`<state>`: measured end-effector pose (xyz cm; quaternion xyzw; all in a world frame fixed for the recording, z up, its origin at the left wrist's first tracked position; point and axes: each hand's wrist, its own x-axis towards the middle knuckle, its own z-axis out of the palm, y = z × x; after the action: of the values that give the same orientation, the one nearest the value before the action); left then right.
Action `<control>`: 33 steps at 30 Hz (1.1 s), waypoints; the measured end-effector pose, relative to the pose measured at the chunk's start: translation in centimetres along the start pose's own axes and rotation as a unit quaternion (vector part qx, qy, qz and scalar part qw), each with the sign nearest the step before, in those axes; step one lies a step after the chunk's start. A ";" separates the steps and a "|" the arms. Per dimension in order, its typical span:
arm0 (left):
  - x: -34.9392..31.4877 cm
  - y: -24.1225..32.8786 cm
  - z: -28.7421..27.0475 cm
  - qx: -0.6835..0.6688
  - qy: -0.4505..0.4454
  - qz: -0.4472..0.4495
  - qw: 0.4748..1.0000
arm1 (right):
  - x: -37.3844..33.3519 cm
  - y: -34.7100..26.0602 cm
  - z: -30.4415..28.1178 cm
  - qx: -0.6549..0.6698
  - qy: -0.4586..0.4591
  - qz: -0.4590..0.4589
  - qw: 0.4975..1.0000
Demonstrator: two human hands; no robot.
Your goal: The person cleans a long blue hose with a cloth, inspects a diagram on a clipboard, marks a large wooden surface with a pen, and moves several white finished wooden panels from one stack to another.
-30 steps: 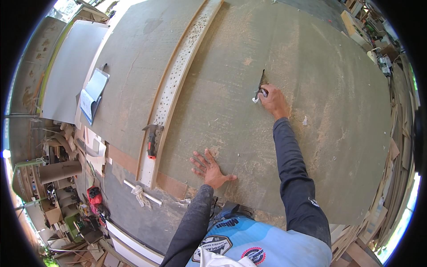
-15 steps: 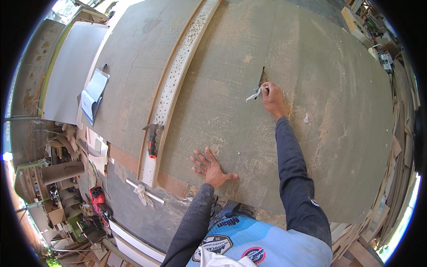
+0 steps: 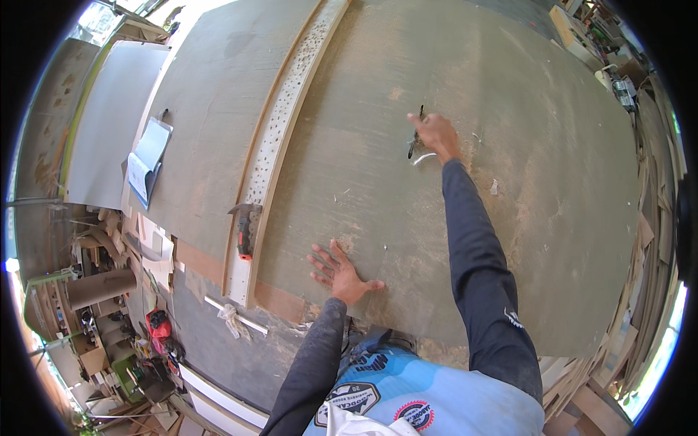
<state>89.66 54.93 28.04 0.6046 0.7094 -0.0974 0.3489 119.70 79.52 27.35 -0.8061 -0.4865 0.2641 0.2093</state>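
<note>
My left hand (image 3: 343,277) lies flat on the large greenish-grey board (image 3: 349,167), fingers spread and thumb pointing right. Farther off and to the right, my right hand (image 3: 436,136) reaches over a thin dark streak (image 3: 410,153), with the index finger stretched across it. I cannot tell whether this streak is a slit in the board or a slim black object. The other right fingers are partly hidden. A curled white strip (image 3: 424,157) lies just below this hand, apart from the fingers. Pale dust and small scraps are scattered over the board.
Left of my hands lies a long speckled pale strip (image 3: 280,120) with a red-and-black hammer (image 3: 246,232) on it. A blue clipboard with papers (image 3: 149,161) rests near the left edge. Stacked wood offcuts (image 3: 647,211) line the right side.
My right hand has let go of the white strip, which now lies on the board. That hand has moved slightly up to the dark streak. My left hand stays flat.
</note>
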 end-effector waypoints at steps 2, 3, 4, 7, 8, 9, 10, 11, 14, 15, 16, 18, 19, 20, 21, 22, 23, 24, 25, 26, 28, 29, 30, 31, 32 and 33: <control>0.4 0.1 0.3 0.006 0.002 0.010 1.000 | 1.1 1.1 1.7 -0.090 0.079 -0.085 0.989; 0.4 0.3 0.2 0.006 0.001 0.009 1.000 | 0.8 1.3 2.5 -0.098 0.089 -0.102 0.986; 0.1 0.6 0.0 0.005 -0.001 0.008 1.000 | -0.5 1.8 3.6 -0.107 0.098 -0.121 0.982; 0.2 -0.7 0.0 0.000 0.003 -0.004 1.000 | -14.1 -0.3 4.9 -0.047 -0.281 -0.127 0.950; 0.2 -0.7 0.3 -0.003 0.003 -0.006 1.000 | -18.7 -0.7 3.7 -0.011 -0.290 -0.289 0.912; 0.5 -0.4 0.0 -0.003 -0.002 -0.005 1.000 | -22.1 -0.8 2.2 0.033 -0.262 -0.459 0.848; 0.4 0.1 -0.7 -0.002 -0.009 -0.004 1.000 | -23.9 -1.7 -0.2 0.067 -0.280 -0.476 0.831; -0.4 0.3 -0.7 0.000 -0.025 -0.002 1.000 | -24.4 -2.5 -2.6 0.096 -0.329 -0.406 0.848; -0.2 0.3 -0.3 -0.007 -0.009 -0.016 1.000 | -20.3 -1.7 -3.4 0.083 -0.219 -0.251 0.939; -0.1 0.5 -0.3 -0.006 -0.006 -0.016 1.000 | -17.7 -0.3 -2.4 0.049 -0.159 -0.215 0.962; -0.1 0.7 -0.4 -0.002 -0.008 -0.015 1.000 | -15.1 1.4 -1.2 0.015 -0.098 -0.178 0.979; -0.2 1.0 -0.7 0.006 -0.008 -0.014 1.000 | -11.0 3.4 0.1 0.006 0.033 -0.208 0.977; -0.3 1.2 -0.9 0.010 -0.008 -0.016 1.000 | -9.9 2.7 0.0 -0.004 0.064 -0.240 0.969; -0.4 1.2 -1.0 0.013 -0.007 -0.018 1.000 | -8.9 1.9 -0.1 -0.013 0.094 -0.272 0.958; -0.4 0.9 -0.9 0.010 -0.008 -0.020 1.000 | -8.2 1.0 0.0 -0.024 0.124 -0.303 0.945; -0.3 0.8 -0.7 0.007 -0.009 -0.021 1.000 | -7.3 0.5 0.2 -0.085 0.110 -0.317 0.938; -0.3 0.6 -0.5 0.004 -0.010 -0.022 1.000 | -6.5 -0.1 0.5 -0.146 0.096 -0.330 0.928; -0.3 0.7 -0.6 0.003 -0.012 -0.019 1.000 | -5.6 -0.6 0.8 -0.206 0.081 -0.343 0.913; -0.3 0.7 -0.7 0.003 -0.013 -0.016 1.000 | -5.0 -0.9 1.0 -0.241 0.044 -0.319 0.915; -0.3 0.7 -0.7 0.002 -0.015 -0.013 1.000 | -4.4 -1.2 1.2 -0.276 0.006 -0.294 0.915; -0.3 0.6 -0.7 0.006 -0.020 -0.019 1.000 | -3.7 -1.6 1.8 -0.309 -0.017 -0.280 0.909; -0.2 0.6 -0.7 0.009 -0.022 -0.021 0.999 | -3.5 -1.5 2.0 -0.309 -0.001 -0.287 0.907; -0.2 0.5 -0.6 0.006 -0.022 -0.020 1.000 | -3.3 -1.3 2.1 -0.309 0.014 -0.294 0.904; -0.2 0.4 -0.5 0.003 -0.022 -0.018 1.000 | -3.2 -1.3 2.4 -0.316 0.004 -0.287 0.904; -0.1 0.3 -0.4 0.001 -0.023 -0.016 1.000 | -3.0 -1.1 2.5 -0.322 -0.006 -0.280 0.904; -0.1 0.2 -0.3 0.001 -0.018 -0.012 1.000 | -3.0 -0.9 2.7 -0.328 -0.016 -0.273 0.904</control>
<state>89.77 55.08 28.35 0.5945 0.7100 -0.1133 0.3602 116.22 77.49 26.50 -0.6608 -0.7497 0.0352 -0.0113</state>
